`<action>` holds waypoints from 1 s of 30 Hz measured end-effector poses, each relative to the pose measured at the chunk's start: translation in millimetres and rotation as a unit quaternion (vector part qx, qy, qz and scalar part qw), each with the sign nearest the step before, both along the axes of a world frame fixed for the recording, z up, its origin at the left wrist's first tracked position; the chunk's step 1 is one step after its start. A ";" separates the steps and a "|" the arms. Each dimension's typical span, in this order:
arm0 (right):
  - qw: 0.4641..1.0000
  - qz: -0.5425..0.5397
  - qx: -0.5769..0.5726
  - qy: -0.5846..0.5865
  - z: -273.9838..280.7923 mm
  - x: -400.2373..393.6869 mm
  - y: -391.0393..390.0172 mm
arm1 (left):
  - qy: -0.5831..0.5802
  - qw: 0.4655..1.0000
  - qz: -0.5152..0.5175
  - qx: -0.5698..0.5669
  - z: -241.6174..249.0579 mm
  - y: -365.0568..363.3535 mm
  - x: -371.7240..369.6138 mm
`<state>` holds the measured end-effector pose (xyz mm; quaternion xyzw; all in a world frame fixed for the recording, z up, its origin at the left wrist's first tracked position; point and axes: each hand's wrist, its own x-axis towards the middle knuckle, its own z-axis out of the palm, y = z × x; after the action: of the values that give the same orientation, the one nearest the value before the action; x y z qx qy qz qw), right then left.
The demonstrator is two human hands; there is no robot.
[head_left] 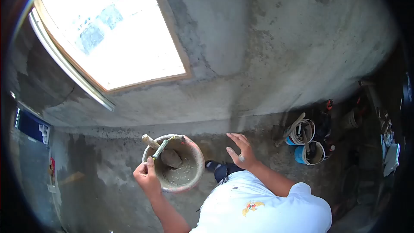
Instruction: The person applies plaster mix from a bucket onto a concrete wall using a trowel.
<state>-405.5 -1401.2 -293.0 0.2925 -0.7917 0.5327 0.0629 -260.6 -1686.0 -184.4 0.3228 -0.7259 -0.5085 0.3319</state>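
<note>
My left hand (148,176) is closed at the left side of a mortar-stained bucket (198,157), its thumb up beside the near end of a pale green, stick-like grip (161,148). That grip spans the upper left of the bucket's mouth and looks like part of its handle. A trowel rests inside, its wooden handle (149,141) leaning out over the rim and its blade (171,159) above wet grey mortar (183,176). The fingers under my left hand are partly hidden. To the right of the bucket, my right hand (244,152) is held in the air, empty, fingers apart.
Ahead stands a grey plastered wall (276,60) with a bright window opening (116,30). On the floor at right are two white-and-blue buckets, one holding tools (297,131) and another (317,153) beside it. Clutter and a pale broken sheet (391,159) lie farther right.
</note>
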 end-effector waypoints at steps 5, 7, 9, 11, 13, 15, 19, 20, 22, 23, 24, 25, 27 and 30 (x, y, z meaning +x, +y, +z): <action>0.995 0.067 -0.062 0.029 -48.9 -21.3 -36.8 | 0.027 0.997 -0.004 -0.071 -47.2 -28.1 4.2; 0.984 0.135 -0.099 0.066 -58.8 -30.8 -69.3 | 0.035 0.994 -0.004 -0.105 -67.7 -38.5 7.3; 0.965 0.214 -0.118 0.095 -57.5 -32.6 -103.7 | 0.049 0.996 -0.001 -0.077 -75.3 -37.9 17.0; 0.948 0.264 -0.115 0.139 -57.2 -26.9 -137.1 | 0.050 0.996 -0.006 -0.079 -91.4 -41.8 22.4; 0.933 0.296 -0.114 0.170 -52.1 -19.8 -175.5 | 0.075 0.995 -0.001 -0.066 -112.3 -56.9 25.9; 0.931 0.324 -0.084 0.147 -50.3 -8.7 -207.2 | 0.090 0.994 -0.008 -0.055 -135.9 -74.0 28.9; 0.923 0.355 -0.103 0.104 -67.7 8.0 -253.6 | 0.079 0.992 -0.008 -0.094 -159.8 -106.9 32.2; 0.934 0.341 -0.078 0.071 -71.9 10.6 -261.4 | 0.075 0.991 -0.015 -0.109 -167.2 -116.7 34.6; 0.950 0.296 -0.087 0.047 -87.5 18.2 -278.7 | 0.061 0.991 -0.023 -0.116 -173.7 -130.9 38.3; 0.957 0.281 -0.066 0.037 -99.6 18.8 -285.4 | 0.057 0.988 -0.034 -0.142 -176.3 -137.8 40.7; 0.951 0.293 -0.092 -0.031 -109.2 20.8 -290.8 | 0.069 0.989 -0.052 -0.123 -177.0 -138.6 43.3; 0.941 0.304 -0.117 -0.094 -116.8 23.0 -297.7 | 0.085 0.988 -0.070 -0.103 -177.5 -143.3 45.6; 0.943 0.293 -0.116 -0.111 -125.6 23.0 -304.3 | 0.076 0.986 -0.095 -0.114 -183.8 -160.2 48.3; 0.938 0.269 -0.167 -0.142 -129.6 35.1 -309.4 | 0.073 0.979 -0.134 -0.138 -188.8 -181.2 45.5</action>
<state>-370.4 -1710.6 -422.7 0.4014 -0.5841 0.6899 -0.1476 -215.1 -1867.2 -373.2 0.1355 -0.8000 -0.4652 0.3540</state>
